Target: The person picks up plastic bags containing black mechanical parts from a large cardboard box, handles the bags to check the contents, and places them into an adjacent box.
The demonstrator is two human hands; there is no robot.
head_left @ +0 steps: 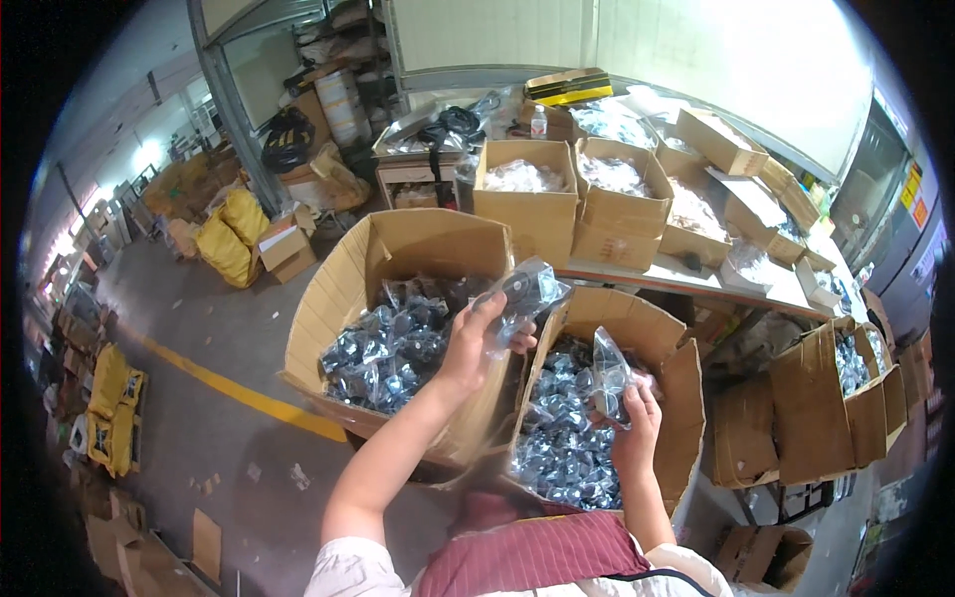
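My left hand (484, 333) is closed around a clear plastic bag with a dark part inside (532, 291), held up over the gap between two large open cartons. In my right hand (640, 413) is another clear bag with a dark part (610, 378), above the right carton (679, 393). That carton is filled with many small bagged dark parts (567, 448). Similar bagged parts (388, 343) lie in the left carton (316, 318). What exactly the bagged parts are, I cannot tell.
Beyond the cartons, a long table (637, 277) carries several boxes of clear bags and a small bottle (538, 121). At right stands another open carton (816, 418). Yellow sacks (231, 239) sit at far left, and a yellow line (234, 383) crosses the floor.
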